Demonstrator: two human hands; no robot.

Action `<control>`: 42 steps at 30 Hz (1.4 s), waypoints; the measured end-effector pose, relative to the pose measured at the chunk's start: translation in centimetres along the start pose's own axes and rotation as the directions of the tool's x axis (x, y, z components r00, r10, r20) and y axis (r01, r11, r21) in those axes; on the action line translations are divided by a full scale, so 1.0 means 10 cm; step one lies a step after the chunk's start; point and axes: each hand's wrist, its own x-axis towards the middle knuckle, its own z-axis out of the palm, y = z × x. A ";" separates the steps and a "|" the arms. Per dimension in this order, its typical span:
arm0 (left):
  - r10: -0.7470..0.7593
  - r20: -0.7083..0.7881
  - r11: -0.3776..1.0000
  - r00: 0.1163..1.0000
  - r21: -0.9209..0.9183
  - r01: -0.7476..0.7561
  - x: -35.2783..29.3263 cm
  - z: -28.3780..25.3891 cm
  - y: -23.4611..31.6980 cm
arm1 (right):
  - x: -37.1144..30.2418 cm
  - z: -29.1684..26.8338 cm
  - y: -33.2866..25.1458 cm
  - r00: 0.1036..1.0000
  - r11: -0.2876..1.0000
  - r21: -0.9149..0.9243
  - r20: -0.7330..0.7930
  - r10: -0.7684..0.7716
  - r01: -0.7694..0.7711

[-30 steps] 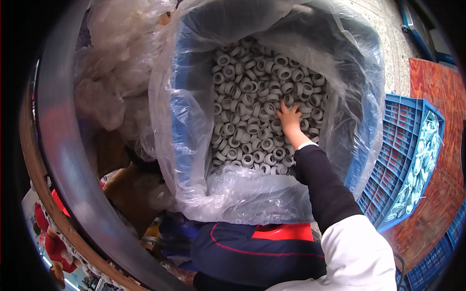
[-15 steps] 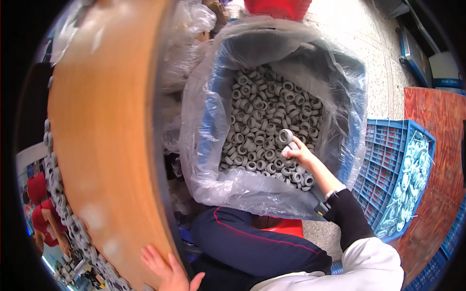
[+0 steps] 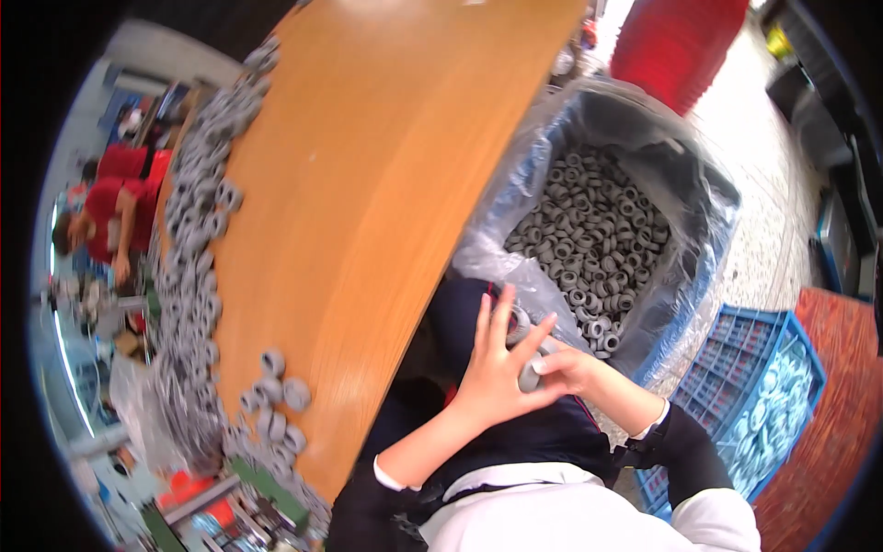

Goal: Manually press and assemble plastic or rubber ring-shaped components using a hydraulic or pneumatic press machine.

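Observation:
Grey plastic rings are between my two hands, above my lap. My right hand (image 3: 572,370) has its thumb and fingers closed on a grey ring (image 3: 530,375). My left hand (image 3: 495,379) is held up beside it with fingers stretched and spread. A second grey ring (image 3: 520,322) shows behind the left fingers; which hand bears it is hidden. Just beyond stands a blue bin (image 3: 727,198) lined with a clear plastic bag, holding a heap of grey rings (image 3: 598,230).
A wooden table (image 3: 359,184) stretches along my left, with grey rings (image 3: 198,212) piled at its far edge and a small cluster (image 3: 271,396) nearer. Right of me is a blue crate (image 3: 736,400) of pale blue parts. A person in red (image 3: 120,207) is far left.
My right hand has come out of the bin toward me with the rings. My left hand has left the table edge and met it. The view has swung left over the table.

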 end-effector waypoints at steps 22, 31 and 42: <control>-0.714 -0.635 0.694 0.296 -0.585 0.419 -3.19 0.17 -0.04 | 0.92 1.30 2.22 0.349 0.217 -0.455 -0.227 0.909 -0.863; -0.743 -0.353 0.523 -0.569 -0.836 -0.164 -5.15 1.20 0.30 | 0.76 1.28 4.63 -0.276 -0.539 -0.448 -0.527 0.804 -0.713; -0.807 0.325 -0.519 -0.494 -0.790 0.328 -6.34 3.16 0.73 | 1.02 1.18 4.34 0.092 -0.556 -0.764 -0.612 0.786 -0.327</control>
